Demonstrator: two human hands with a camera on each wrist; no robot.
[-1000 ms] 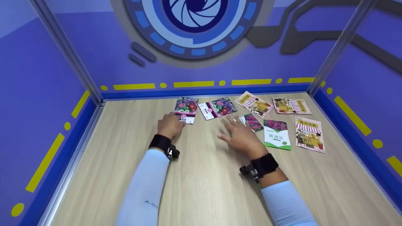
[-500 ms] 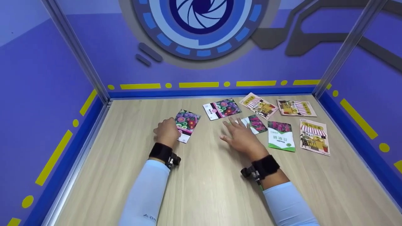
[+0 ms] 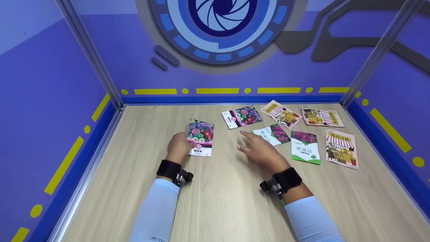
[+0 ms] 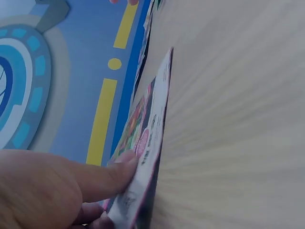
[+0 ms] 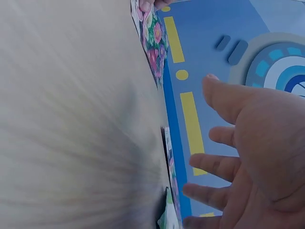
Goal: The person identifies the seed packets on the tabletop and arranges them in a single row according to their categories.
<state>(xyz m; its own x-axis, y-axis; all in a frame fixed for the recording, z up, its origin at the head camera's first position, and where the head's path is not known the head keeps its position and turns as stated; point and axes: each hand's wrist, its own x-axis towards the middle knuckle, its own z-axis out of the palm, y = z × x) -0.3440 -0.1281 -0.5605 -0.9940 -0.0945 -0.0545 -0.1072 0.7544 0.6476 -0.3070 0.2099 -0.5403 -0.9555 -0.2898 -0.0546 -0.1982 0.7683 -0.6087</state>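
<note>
My left hand pinches a seed packet at its left edge, thumb on its printed face. The packet has a picture of mixed coloured flowers, a pink stripe and a white lower end. In the left wrist view the thumb lies on the packet's front, and its face is tilted off the tabletop. My right hand hovers with spread fingers and holds nothing. Just beyond it lies a white and green packet with pink flowers, partly covered by the hand. A second mixed-flower packet lies flat between both hands, farther back.
Another white and green packet lies to the right. Around it are three pink packets with a striped shop awning: one at the back, one in the back right, one at the right. Blue-purple walls enclose the wooden table.
My left hand has drawn the mixed-flower packet toward me, away from the back wall, and now holds it by its edge. My right hand has stayed nearly in place, its fingers lifting slightly.
</note>
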